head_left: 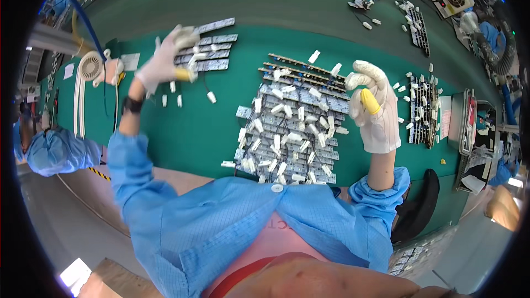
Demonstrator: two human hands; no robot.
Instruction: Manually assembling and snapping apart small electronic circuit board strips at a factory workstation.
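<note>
We see two gloved hands raised over a green bench (182, 132). Our left hand (163, 60) is blurred; its fingers (185, 36) curl over the near end of a row of four grey strips (212, 44) at the far left, and whether they pinch one we cannot tell. Three small white connectors (172, 96) lie just below that hand. Our right hand (374, 107) hovers at the right edge of the big pile of grey strips (292, 127) scattered with white connectors, too many to count; its fingers (361, 80) are curled together, one capped in a yellow finger cot (369, 101), holding nothing we can make out. One white fan (91, 69) stands left.
</note>
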